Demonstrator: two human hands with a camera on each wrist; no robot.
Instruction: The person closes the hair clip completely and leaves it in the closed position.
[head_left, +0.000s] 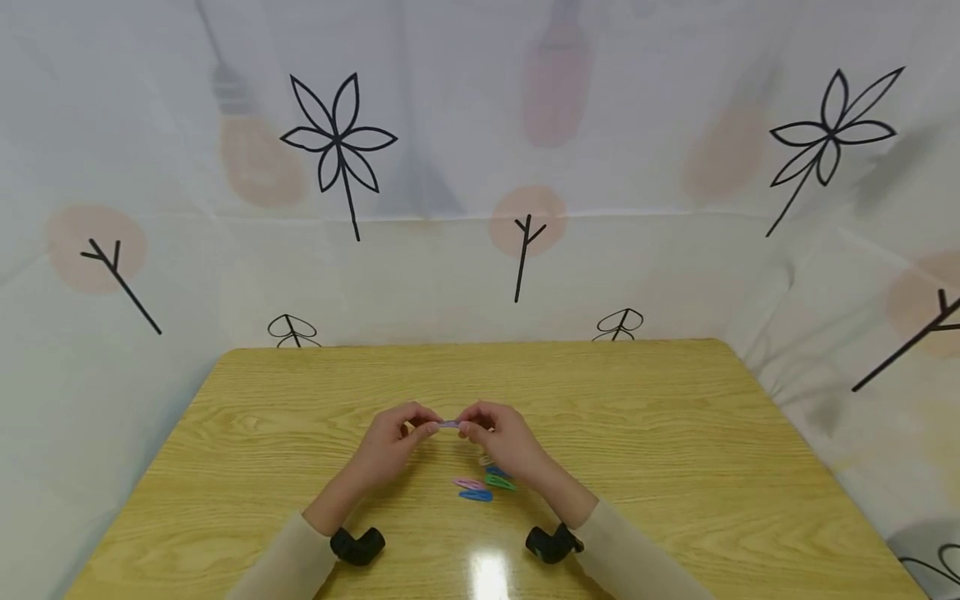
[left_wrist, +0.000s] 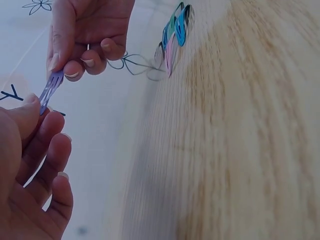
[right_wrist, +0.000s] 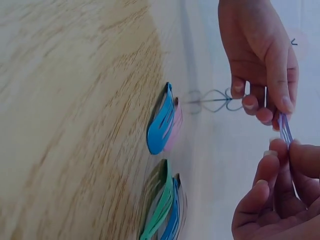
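Table [head_left: 675, 433]: a light wooden top that runs from the person out to a white cloth backdrop [head_left: 465, 250] printed with black flowers and twigs; both forearms reach in over the near edge

Left hand [head_left: 393, 437]: raised a little above the table near its middle, thumb and fingers curled, pinching the left end of the purple hair clip; in the left wrist view the thumb and forefinger close on the clip's lower end

Right hand [head_left: 498, 437]: at the same height, just beside the left hand, fingers curled, pinching the clip's other end between thumb and forefinger (the remaining fingers tuck under)

Purple hair clip [head_left: 448, 424]: held in the air between the two hands, off the wood; its long axis runs left to right, from one hand's fingertips to the other's, so neither hand is nearer, as each holds an end; in the wrist views it shows as a thin lilac strip [left_wrist: 50, 90] [right_wrist: 285, 129]

Loose clips: a pink one [head_left: 468, 483], a blue one [head_left: 476, 495] and a green one [head_left: 499, 481] lie flat on the table, close together, below the right hand and toward the person, nearer that hand than the left; a pale one [head_left: 486, 460] sits partly hidden under the right hand (its shape is hard to make out)
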